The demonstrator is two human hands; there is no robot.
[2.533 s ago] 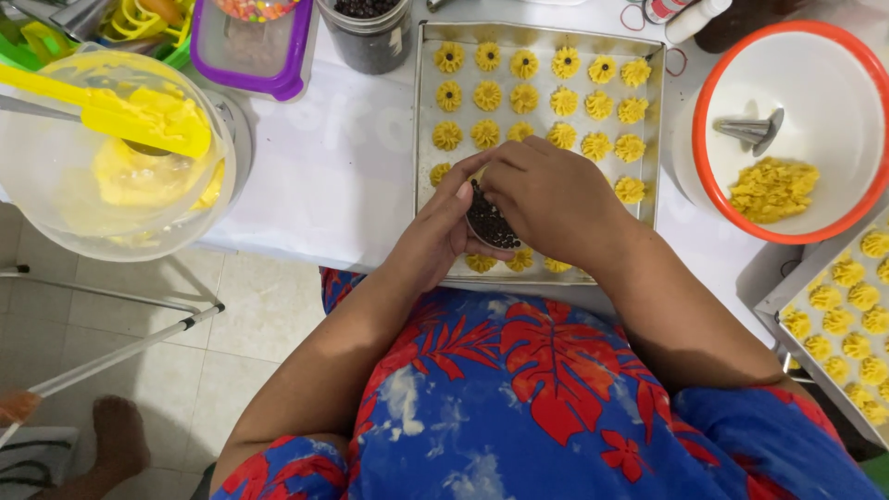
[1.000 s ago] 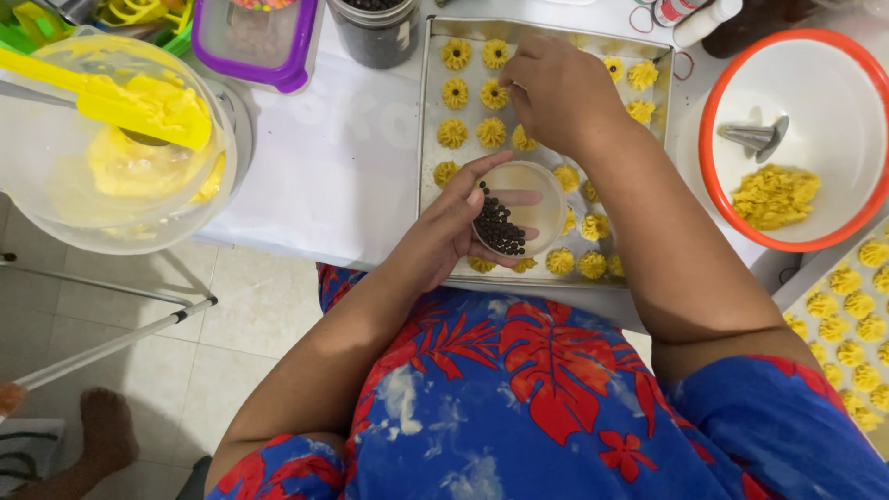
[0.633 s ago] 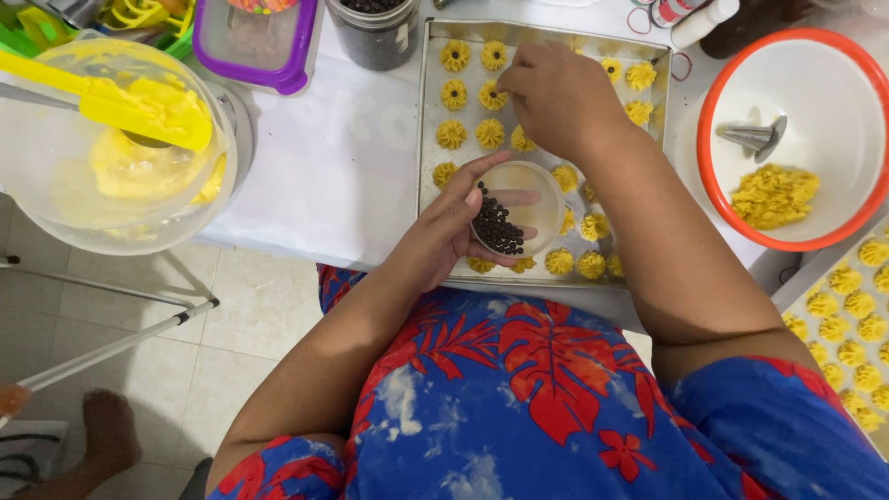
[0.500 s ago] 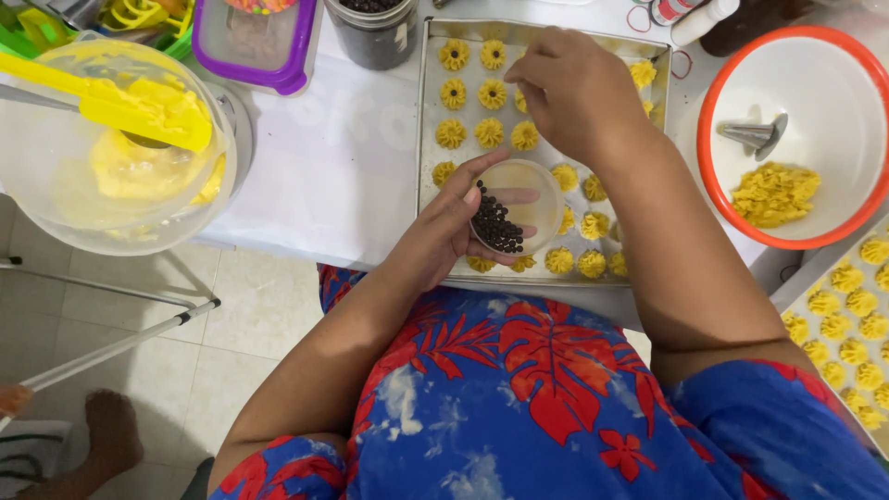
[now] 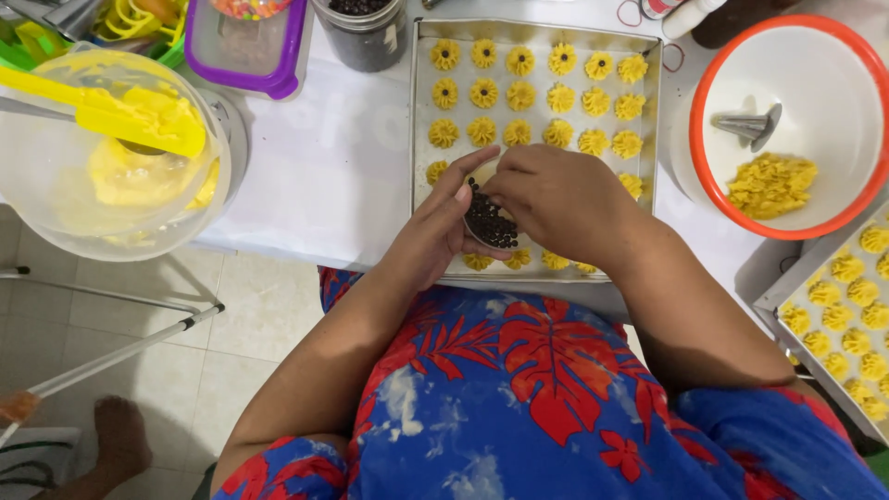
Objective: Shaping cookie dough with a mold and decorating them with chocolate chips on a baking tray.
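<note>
now the left hand (image 5: 435, 231) cups a small dish of dark chips (image 5: 488, 222), its grip clamped on it, while the right hand (image 5: 556, 199) has its fingertips pinched together among those chips.

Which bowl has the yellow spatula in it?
The clear plastic bowl at the far left, smeared with yellow dough, holds the yellow spatula. The orange-rimmed white bowl at the right holds a metal nozzle instead.

Left hand (image 5: 435, 231) cups small dish of dark chips (image 5: 488, 222); right hand (image 5: 556, 199) pinches there, over cookie tray (image 5: 421, 139).
</note>
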